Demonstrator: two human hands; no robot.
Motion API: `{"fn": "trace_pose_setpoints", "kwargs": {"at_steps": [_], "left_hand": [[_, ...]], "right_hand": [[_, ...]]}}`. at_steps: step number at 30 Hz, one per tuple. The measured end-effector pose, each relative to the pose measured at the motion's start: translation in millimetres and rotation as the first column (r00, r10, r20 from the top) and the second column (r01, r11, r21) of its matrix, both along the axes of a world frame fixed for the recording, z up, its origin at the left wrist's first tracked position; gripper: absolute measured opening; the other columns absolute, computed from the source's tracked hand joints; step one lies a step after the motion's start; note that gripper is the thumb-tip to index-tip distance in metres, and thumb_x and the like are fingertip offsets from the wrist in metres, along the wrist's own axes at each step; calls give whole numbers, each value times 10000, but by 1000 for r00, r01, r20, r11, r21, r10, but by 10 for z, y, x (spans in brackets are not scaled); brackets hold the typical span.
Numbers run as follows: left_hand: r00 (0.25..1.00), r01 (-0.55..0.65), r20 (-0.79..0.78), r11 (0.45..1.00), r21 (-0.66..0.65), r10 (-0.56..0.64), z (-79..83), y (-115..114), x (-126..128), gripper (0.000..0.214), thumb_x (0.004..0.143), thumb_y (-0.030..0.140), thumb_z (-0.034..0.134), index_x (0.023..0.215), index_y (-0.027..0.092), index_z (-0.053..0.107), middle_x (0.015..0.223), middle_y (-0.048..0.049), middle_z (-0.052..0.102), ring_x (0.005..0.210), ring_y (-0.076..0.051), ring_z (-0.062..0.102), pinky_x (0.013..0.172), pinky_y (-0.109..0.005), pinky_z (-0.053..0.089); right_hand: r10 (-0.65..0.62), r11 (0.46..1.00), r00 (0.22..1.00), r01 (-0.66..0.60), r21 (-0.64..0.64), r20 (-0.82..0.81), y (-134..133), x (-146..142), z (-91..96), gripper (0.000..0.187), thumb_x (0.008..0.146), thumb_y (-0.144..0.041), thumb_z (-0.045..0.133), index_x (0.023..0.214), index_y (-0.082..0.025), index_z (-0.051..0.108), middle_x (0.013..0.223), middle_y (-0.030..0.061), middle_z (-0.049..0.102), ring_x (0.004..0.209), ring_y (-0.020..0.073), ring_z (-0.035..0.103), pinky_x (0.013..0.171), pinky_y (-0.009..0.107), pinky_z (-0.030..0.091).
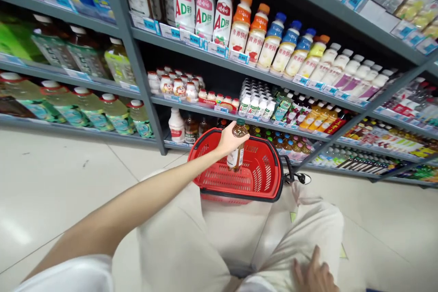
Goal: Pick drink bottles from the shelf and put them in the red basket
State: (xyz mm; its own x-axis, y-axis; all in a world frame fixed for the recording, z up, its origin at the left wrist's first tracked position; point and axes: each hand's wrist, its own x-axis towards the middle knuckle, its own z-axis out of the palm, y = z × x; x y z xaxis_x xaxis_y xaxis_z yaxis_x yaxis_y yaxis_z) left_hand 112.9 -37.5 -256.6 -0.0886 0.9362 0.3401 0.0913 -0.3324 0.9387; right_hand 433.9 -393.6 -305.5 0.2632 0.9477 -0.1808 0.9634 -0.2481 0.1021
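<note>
Head view from where I sit: the left hand (227, 139) has its fingers wrapped around the upper part of a brown drink bottle (235, 159) with a dark green cap, and I see that bottle roughly upright within the opening of the red basket (253, 159). Whether its base touches the basket's bottom, I cannot tell. Well to the near right of the basket, the right hand (315, 273) is open with fingers spread, over the right leg (308, 223); I cannot tell if it rests there. Behind the basket I have shelves (145, 82) of drinks, with a white jug (176, 127) beyond its left end. A shoe (303, 178) shows just beside the basket's right end.
</note>
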Motion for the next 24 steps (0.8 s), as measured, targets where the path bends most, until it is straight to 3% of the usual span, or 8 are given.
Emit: {"fn": "trace_pose_setpoints", "kwargs": {"at_steps": [3, 5, 7, 12, 18, 21, 24], "left_hand": [[1000, -18, -11, 1000, 1, 18, -19, -40, 41, 385, 723, 341, 810, 1026, 154, 664, 956, -44, 745, 882, -211, 697, 846, -316, 536], [1000, -19, -22, 1000, -3, 19, -31, -85, 58, 366, 724, 341, 812, 1002, 157, 660, 941, -43, 740, 868, -210, 693, 835, -318, 534], [999, -11, -34, 1000, -6, 11, -43, -138, 66, 357, 716, 342, 822, 976, 161, 658, 921, -42, 733, 850, -210, 689, 826, -322, 538], [999, 14, -35, 1000, -3, -14, -71, -241, 66, 394, 717, 322, 840, 1034, 155, 676, 944, -60, 733, 880, -229, 701, 872, -366, 565], [1000, 21, 3, 999, 26, -21, -91, -254, 47, 433, 702, 305, 854, 1068, 144, 687, 995, -82, 741, 963, -257, 716, 931, -408, 575], [999, 28, 19, 999, 46, -29, -100, -239, 50, 434, 704, 320, 844, 1064, 139, 685, 997, -78, 747, 954, -250, 721, 920, -399, 577], [998, 34, 43, 998, 59, -36, -96, -234, 62, 412, 713, 324, 832, 1050, 139, 683, 993, -72, 753, 930, -238, 723, 891, -382, 577]], "right_hand": [[22, 993, 972, 7, -122, 232, 29, -234, -246, 866, 958, -640, 541, 1523, 16, 556, 1013, 342, 698, 817, 482, 729, 653, 648, 561], [18, 967, 899, 96, -237, 437, 50, -408, -394, 948, 943, -658, 514, 1600, 22, 449, 1126, 408, 656, 840, 570, 696, 561, 666, 491], [23, 952, 861, 136, -274, 508, 24, -526, -476, 943, 944, -658, 485, 1625, -10, 419, 1217, 431, 611, 917, 631, 656, 532, 638, 456], [43, 959, 901, 83, -269, 431, -159, -457, -423, 887, 952, -556, 554, 1625, 4, 411, 1281, 426, 562, 1047, 590, 618, 671, 589, 471], [211, 977, 958, -199, -79, 196, -559, -51, -317, 765, 886, -358, 628, 1570, -54, 473, 1393, 306, 522, 1196, 477, 563, 969, 537, 478], [271, 961, 954, -277, 28, 129, -726, 87, -252, 794, 883, -301, 591, 1610, -95, 343, 1435, 268, 472, 1285, 459, 510, 1041, 530, 465], [252, 962, 963, -260, 86, 97, -846, 85, -166, 816, 973, -352, 491, 1662, -120, 121, 1470, 266, 442, 1362, 449, 468, 1039, 532, 484]]}}
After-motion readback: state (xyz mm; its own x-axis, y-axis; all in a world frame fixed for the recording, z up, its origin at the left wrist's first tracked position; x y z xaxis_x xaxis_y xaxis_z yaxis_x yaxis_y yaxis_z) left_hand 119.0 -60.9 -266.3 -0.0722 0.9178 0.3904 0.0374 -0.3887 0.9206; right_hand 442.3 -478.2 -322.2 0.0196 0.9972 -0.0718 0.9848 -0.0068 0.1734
